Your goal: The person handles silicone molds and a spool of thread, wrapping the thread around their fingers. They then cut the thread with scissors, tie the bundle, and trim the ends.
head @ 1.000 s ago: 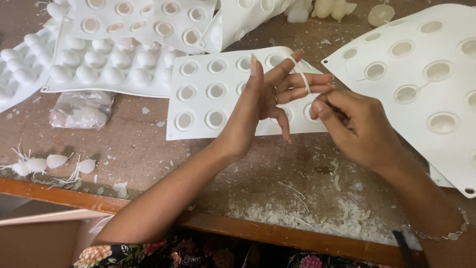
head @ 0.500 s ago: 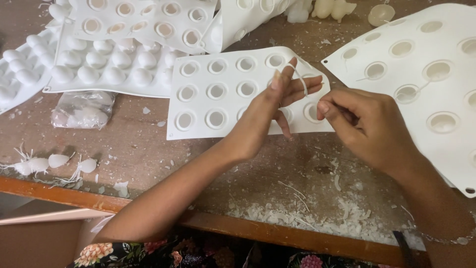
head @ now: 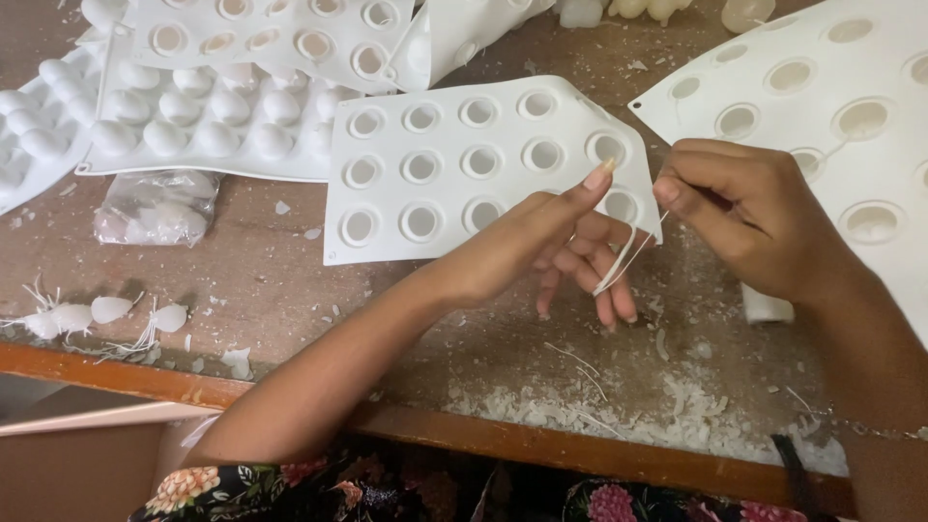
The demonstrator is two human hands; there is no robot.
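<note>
My left hand hovers over the near edge of a white mould tray with round cavities. A thin white string is looped around its fingers. My right hand pinches the other end of that string between thumb and forefinger, just right of the left hand. The string runs taut between both hands, above the wooden table.
A larger white mould sheet lies at the right, more moulds at the back left. A clear plastic bag and small white wax pieces with wicks sit at the left. Wax crumbs litter the table's front edge.
My left hand dropped from upright with spread fingers to low and curled, fingers pointing down. The string loop slid along with it. My right hand shifted slightly right and up.
</note>
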